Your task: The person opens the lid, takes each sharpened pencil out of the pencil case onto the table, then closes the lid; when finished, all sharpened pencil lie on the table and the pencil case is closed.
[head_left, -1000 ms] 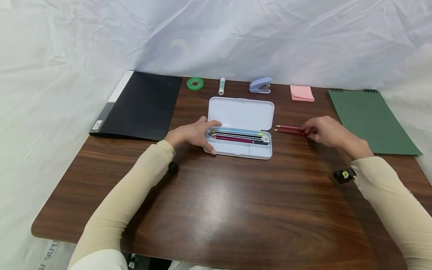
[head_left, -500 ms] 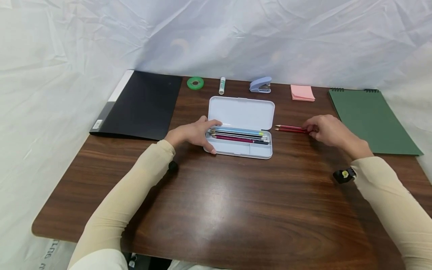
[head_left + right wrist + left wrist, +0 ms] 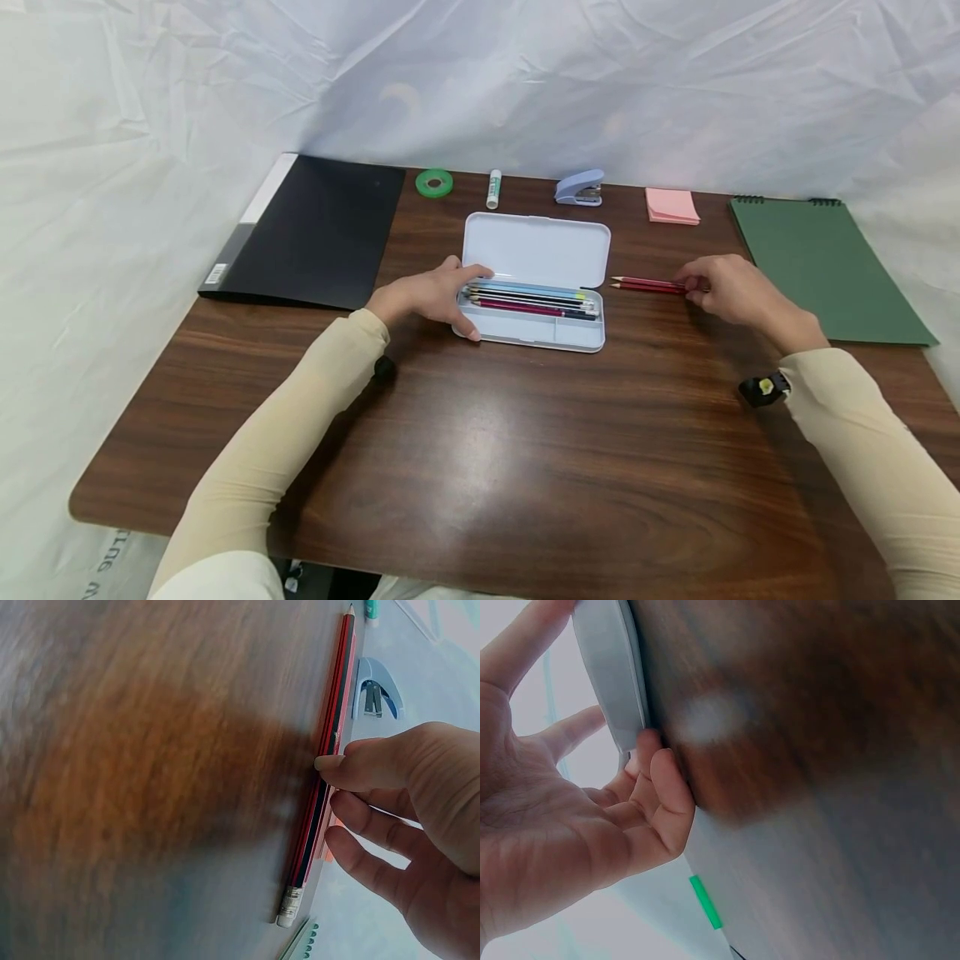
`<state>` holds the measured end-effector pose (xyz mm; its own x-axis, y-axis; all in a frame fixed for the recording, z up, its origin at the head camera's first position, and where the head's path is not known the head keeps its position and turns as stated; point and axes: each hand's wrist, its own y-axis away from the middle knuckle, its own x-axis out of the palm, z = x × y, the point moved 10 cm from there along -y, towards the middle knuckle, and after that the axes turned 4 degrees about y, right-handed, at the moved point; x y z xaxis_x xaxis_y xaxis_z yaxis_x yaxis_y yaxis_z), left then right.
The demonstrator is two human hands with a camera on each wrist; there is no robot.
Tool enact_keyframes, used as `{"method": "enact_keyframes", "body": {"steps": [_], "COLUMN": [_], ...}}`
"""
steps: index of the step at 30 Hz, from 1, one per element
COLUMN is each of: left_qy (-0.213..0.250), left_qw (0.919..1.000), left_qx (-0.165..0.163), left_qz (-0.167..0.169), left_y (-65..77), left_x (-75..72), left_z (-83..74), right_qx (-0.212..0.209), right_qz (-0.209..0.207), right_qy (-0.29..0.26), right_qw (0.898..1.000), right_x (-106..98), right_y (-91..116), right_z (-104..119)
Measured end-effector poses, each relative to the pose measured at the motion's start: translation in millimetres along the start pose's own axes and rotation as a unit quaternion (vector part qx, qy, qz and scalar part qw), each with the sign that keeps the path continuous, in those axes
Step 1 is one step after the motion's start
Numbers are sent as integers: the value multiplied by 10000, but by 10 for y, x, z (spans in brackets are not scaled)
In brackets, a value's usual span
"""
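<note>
A white pencil case [image 3: 536, 250] lies open at mid-table, its lid tipped back. Several pencils [image 3: 525, 302], blue, black, white and dark red, lie in its rear compartment. My left hand [image 3: 433, 296] holds the case's left end, thumb at the front edge and a finger near the hinge; in the left wrist view, fingers curl at the case wall [image 3: 615, 667]. To the right of the case, my right hand [image 3: 723, 287] pinches two red pencils [image 3: 645, 285] lying side by side, points toward the case. The right wrist view shows a red-and-black striped pencil [image 3: 306, 847] with a white eraser under the thumb.
Along the back stand green tape [image 3: 434, 183], a glue stick [image 3: 493, 190], a light-blue stapler [image 3: 579, 188] and pink sticky notes [image 3: 672, 207]. A black folder [image 3: 322, 233] lies left, a green spiral notebook [image 3: 832, 271] right, on the brown table [image 3: 480, 467].
The two red pencils have come closer together under my right hand, the nearer one shifting slightly back and right. My left hand stays on the case.
</note>
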<state>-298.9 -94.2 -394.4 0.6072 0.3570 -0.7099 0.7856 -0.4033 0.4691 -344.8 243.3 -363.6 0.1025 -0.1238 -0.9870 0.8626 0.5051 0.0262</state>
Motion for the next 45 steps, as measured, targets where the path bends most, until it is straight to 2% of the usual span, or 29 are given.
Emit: {"method": "enact_keyframes", "body": {"steps": [25, 30, 37, 45], "left_qy": [-103, -90, -79, -75], "left_qw": [9999, 10000, 10000, 10000], "left_qx": [4, 26, 26, -25], "left_qz": [-36, -18, -4, -11], "left_y": [-9, -6, 0, -12], "left_x": [-10, -10, -17, -6], "left_z": [14, 8, -4, 20], "right_qx": [67, 23, -291, -410], "right_qz": [-36, -189, -655, -492], "right_qy": [87, 35, -262, -879], "right_qw": [9999, 9998, 9971, 9941], "right_x": [-11, -63, -206, -218], "right_y": [9, 17, -14, -177], "right_z": [-37, -18, 187, 623]}}
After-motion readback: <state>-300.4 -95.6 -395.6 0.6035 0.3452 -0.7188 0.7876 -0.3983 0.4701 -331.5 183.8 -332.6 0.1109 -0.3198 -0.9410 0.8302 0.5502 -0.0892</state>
